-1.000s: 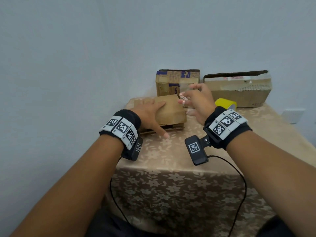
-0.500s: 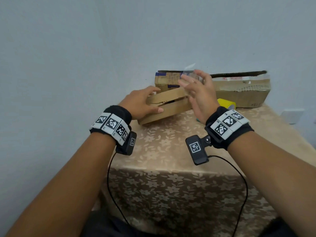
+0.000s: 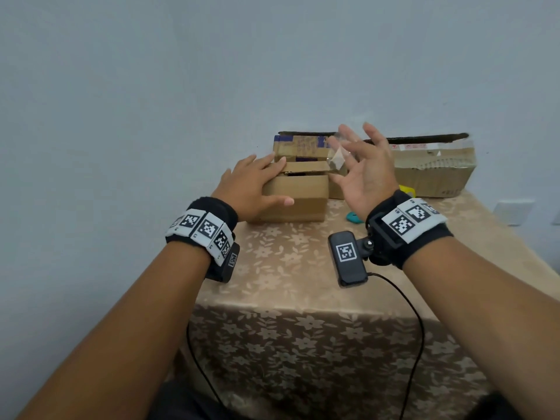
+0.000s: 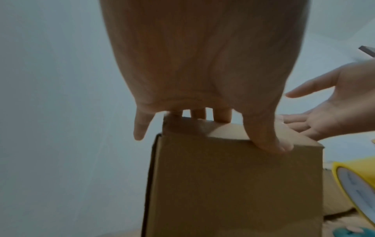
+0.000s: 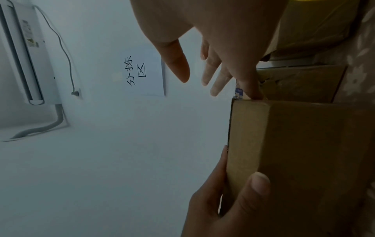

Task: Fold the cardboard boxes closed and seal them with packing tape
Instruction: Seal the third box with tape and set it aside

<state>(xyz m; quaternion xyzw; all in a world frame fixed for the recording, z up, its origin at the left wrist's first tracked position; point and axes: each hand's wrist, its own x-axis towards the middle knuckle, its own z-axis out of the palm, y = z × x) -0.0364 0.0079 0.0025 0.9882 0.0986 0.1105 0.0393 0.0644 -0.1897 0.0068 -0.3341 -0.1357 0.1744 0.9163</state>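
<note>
A small brown cardboard box (image 3: 295, 197) stands on the table in front of me, its top flap slightly raised. My left hand (image 3: 251, 189) grips its upper left edge, with the fingers over the top and the thumb on the front face. The left wrist view shows those fingers over the box (image 4: 233, 184). My right hand (image 3: 363, 165) hovers to the right of the box with its fingers spread, and a crumpled piece of clear tape (image 3: 336, 156) clings near the fingertips. In the right wrist view one finger of this hand reaches the box's (image 5: 304, 152) top corner.
Behind it stands a second box (image 3: 303, 145) with blue tape. A long low box (image 3: 433, 168) lies at the back right against the wall. A yellow tape roll (image 4: 353, 184) and a teal object (image 3: 354, 218) lie by my right wrist. The flowered tablecloth (image 3: 288, 262) drops off near me.
The small box lay flat under my left hand; it has been tipped up and now stands on its side. My right hand rose and opened its fingers.
</note>
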